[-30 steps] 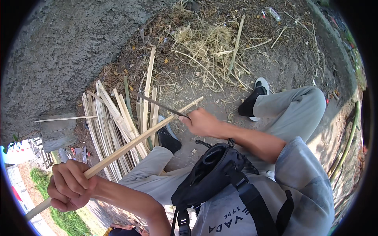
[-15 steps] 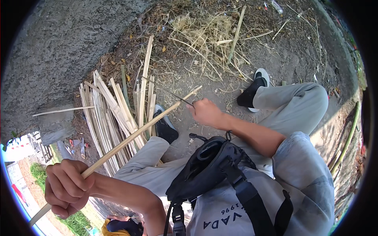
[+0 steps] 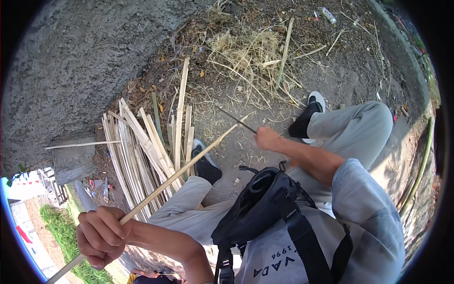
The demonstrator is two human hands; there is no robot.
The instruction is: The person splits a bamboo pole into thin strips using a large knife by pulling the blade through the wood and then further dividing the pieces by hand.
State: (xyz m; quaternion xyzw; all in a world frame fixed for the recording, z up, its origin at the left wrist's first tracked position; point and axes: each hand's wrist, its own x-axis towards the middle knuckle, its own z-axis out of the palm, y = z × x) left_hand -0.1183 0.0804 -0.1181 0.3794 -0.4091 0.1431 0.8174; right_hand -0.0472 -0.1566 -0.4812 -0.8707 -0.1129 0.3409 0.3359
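Observation:
My left hand (image 3: 101, 235) is closed round the lower part of a long, pale bamboo strip (image 3: 188, 164). The strip slants up and to the right, past my bent knee, and its far tip is frayed. In my right hand (image 3: 268, 138), fingers wrapped round the handle, is a knife with a thin dark blade (image 3: 235, 119). The blade points up and left and crosses the strip just short of the frayed tip; whether it touches the strip I cannot tell. The knife's handle is mostly hidden in my fist.
A bundle of split bamboo strips (image 3: 142, 151) leans beside my left shoe (image 3: 205, 163). Beyond lies a heap of pale shavings (image 3: 246, 57) with a greenish strip (image 3: 284, 52) on it. A black bag (image 3: 257, 203) hangs at my front. Rough grey stone (image 3: 90, 71) rises at left.
My right hand and the knife have moved right, so the blade now crosses nearer the strip's tip. My left hand has shifted a little right with the strip. The view has tilted slightly.

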